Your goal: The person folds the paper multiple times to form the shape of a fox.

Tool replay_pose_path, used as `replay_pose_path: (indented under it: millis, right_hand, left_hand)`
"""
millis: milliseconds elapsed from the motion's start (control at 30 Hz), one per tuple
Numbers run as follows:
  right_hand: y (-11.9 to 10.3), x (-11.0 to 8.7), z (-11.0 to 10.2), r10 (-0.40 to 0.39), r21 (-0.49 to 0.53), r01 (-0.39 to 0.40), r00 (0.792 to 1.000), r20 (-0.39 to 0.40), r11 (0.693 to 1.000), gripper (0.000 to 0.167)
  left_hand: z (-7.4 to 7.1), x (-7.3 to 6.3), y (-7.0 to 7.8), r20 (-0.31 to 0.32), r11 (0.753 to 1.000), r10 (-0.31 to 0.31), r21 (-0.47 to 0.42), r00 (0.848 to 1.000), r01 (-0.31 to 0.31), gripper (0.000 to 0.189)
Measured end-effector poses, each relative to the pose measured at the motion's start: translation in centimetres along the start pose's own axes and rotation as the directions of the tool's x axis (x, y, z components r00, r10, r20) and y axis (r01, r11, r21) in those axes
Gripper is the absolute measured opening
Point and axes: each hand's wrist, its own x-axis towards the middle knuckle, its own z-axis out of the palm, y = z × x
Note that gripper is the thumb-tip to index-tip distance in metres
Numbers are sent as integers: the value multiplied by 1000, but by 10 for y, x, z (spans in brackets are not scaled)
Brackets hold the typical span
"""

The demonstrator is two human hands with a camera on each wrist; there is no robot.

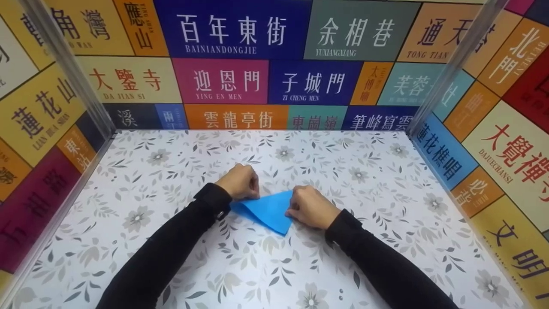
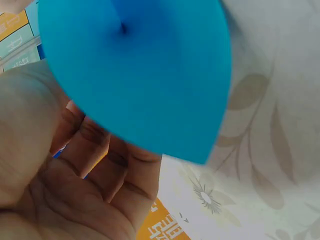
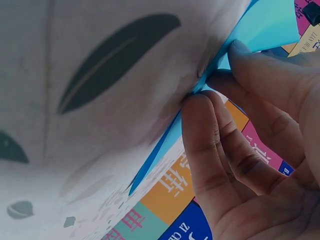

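Note:
A sheet of bright blue paper (image 1: 273,211), folded over into a rough triangle, lies between both hands on the table. My left hand (image 1: 239,182) holds its upper left edge. In the left wrist view, the curled fingers (image 2: 132,175) sit behind a bowed flap of the paper (image 2: 150,95), which hides the fingertips. At the right side, my right hand (image 1: 312,207) pinches the paper's edge. The right wrist view has the thumb (image 3: 265,70) and fingertips meeting along the thin blue edge, close to the tabletop. One point of the paper faces the body.
The table (image 1: 171,262) wears a white covering with grey leaves and flowers. Panels of colourful street-name signs (image 1: 231,32) stand behind it and along both sides. Clear strips (image 1: 70,73) run up the corners.

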Motion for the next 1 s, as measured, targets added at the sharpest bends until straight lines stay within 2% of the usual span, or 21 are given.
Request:
replay_pose_path:
  millis: [133, 300, 733, 1000]
  right_hand:
    - [1, 1, 0, 10, 3, -10, 1000, 4, 1000, 18]
    - [1, 1, 1, 2, 4, -2, 1000, -2, 1000, 17]
    - [0, -1, 0, -7, -16, 7, 1000, -21, 1000, 21]
    - [1, -1, 2, -8, -9, 8, 1000, -19, 1000, 20]
  left_hand:
    - [-3, -2, 2, 20, 1000, 21, 7, 1000, -21, 9]
    - [-6, -6, 0, 53, 1000, -2, 16, 999, 1, 8]
    - [-10, -10, -8, 40, 999, -28, 41, 999, 26, 11]
    - [-13, -23, -16, 26, 999, -22, 45, 999, 21, 12]
